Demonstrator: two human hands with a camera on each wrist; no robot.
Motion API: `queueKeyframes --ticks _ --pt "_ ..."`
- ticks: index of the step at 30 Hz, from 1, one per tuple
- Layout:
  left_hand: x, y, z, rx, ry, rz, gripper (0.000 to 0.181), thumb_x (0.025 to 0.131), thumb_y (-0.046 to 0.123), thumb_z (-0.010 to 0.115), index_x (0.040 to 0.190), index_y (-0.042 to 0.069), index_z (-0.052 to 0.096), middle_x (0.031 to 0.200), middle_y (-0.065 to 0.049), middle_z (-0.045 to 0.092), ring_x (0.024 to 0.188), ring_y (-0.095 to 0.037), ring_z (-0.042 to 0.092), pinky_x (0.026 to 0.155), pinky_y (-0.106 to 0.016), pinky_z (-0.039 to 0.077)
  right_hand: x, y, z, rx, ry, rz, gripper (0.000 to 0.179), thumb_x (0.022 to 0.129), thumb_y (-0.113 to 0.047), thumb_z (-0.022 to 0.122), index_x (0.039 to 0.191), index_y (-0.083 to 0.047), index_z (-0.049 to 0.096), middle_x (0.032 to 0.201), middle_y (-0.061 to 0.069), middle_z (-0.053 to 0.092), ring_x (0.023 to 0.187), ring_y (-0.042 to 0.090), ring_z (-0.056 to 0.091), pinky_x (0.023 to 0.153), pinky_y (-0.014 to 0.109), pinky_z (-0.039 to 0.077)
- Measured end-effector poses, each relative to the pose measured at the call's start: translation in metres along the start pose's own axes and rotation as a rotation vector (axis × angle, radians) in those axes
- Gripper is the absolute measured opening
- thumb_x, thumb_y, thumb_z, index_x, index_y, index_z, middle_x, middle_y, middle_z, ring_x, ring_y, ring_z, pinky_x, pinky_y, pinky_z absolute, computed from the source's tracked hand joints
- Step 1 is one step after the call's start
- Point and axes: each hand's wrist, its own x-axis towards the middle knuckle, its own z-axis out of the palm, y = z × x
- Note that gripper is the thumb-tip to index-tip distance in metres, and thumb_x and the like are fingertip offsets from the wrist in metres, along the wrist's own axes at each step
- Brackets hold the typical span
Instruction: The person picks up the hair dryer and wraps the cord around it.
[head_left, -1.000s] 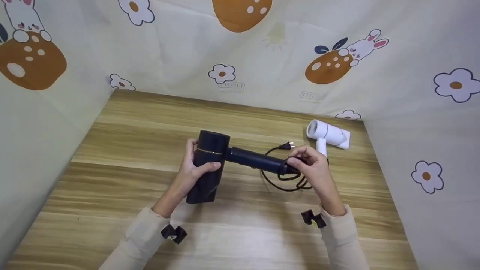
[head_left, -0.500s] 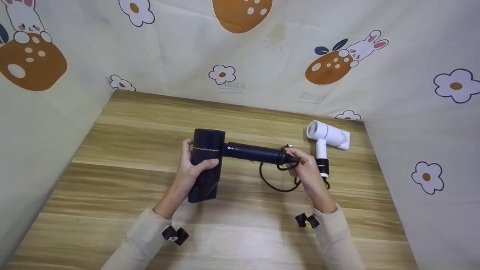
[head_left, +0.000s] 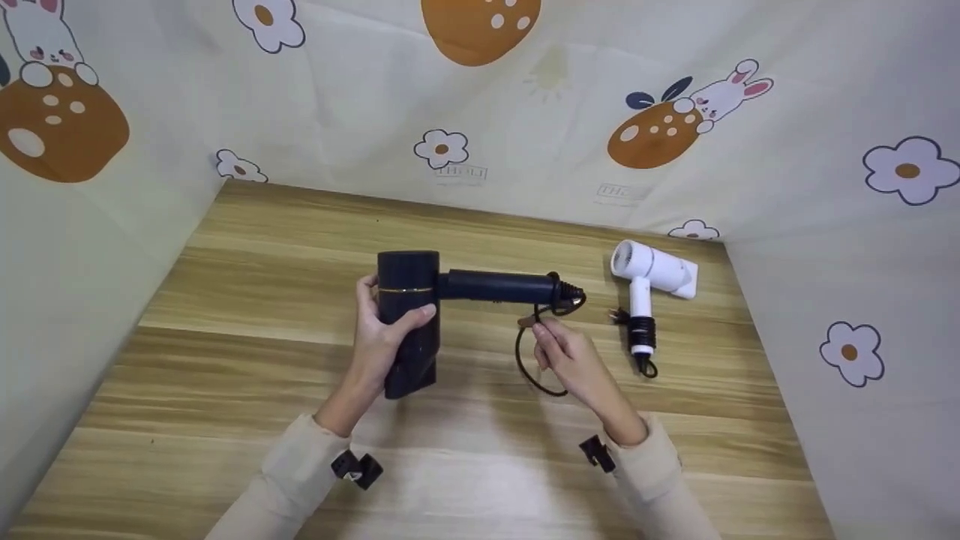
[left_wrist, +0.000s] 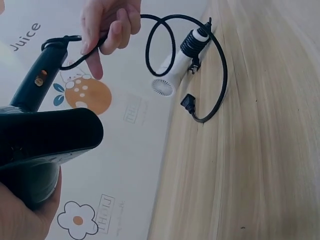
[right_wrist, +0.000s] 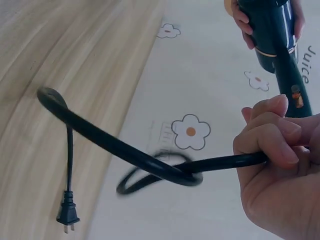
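My left hand grips the barrel of a dark hair dryer, thumb across its front, and keeps it raised off the table. The dryer's handle points right, with a turn of cord around its end. Just below that end, my right hand pinches the black cord. Beyond the fingers the cord hangs in a loose loop, clearest in the right wrist view, where its two-pin plug dangles. In the left wrist view the barrel hides most of the left hand.
A white hair dryer lies at the back right of the wooden table, its black cord wound around the handle. Printed cloth walls stand at the back and both sides.
My right hand has moved left and down from the handle's end, drawing the cord with it. The dark dryer has risen slightly and its handle is now nearly level.
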Motion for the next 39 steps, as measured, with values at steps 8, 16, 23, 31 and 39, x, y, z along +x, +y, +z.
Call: queueKeyframes --ticks 8,16,23,31,39 --pt "0.003 -0.003 -0.002 0.041 0.035 0.03 0.063 0.073 0.003 0.072 0.12 0.014 0.031 0.109 -0.006 0.052 0.084 -0.019 0.061 0.071 -0.033 0.055 -0.01 -0.01 0.0 -0.198 0.041 -0.069 0.026 0.096 -0.021 0.05 0.113 -0.008 0.065 0.063 -0.006 0.052 0.055 0.005 0.046 0.056 0.022 0.046" --pt "0.005 -0.007 -0.006 0.168 0.026 0.063 0.07 0.071 0.005 0.075 0.125 0.01 0.029 0.112 -0.008 0.051 0.091 -0.019 0.057 0.078 -0.031 0.052 -0.015 -0.018 -0.01 -0.362 0.168 -0.152 0.014 0.089 -0.019 0.062 0.092 -0.008 0.07 0.063 -0.005 0.059 0.053 0.002 0.044 0.049 0.018 0.04" --pt "0.004 -0.008 -0.007 0.266 0.001 0.047 0.073 0.071 0.008 0.076 0.127 0.01 0.03 0.109 -0.012 0.055 0.091 -0.02 0.057 0.078 -0.033 0.051 -0.013 -0.018 -0.023 -0.412 0.268 -0.282 0.01 0.081 -0.017 0.071 0.082 -0.007 0.072 0.062 -0.003 0.063 0.053 0.001 0.047 0.05 0.02 0.043" --pt "0.003 -0.009 -0.007 0.315 -0.083 0.024 0.073 0.072 0.011 0.077 0.127 0.014 0.03 0.106 -0.015 0.056 0.084 -0.025 0.061 0.071 -0.037 0.055 -0.013 -0.012 -0.036 -0.546 0.329 -0.392 0.012 0.075 -0.025 0.076 0.081 -0.014 0.074 0.065 -0.007 0.059 0.056 0.001 0.047 0.05 0.017 0.041" --pt "0.002 -0.008 -0.01 0.329 -0.16 -0.014 0.071 0.072 0.01 0.077 0.125 0.014 0.031 0.109 -0.014 0.055 0.085 -0.025 0.061 0.071 -0.036 0.054 -0.008 -0.008 -0.048 -0.601 0.347 -0.448 0.016 0.07 -0.024 0.078 0.08 -0.012 0.071 0.071 -0.003 0.053 0.067 0.008 0.044 0.053 0.019 0.039"
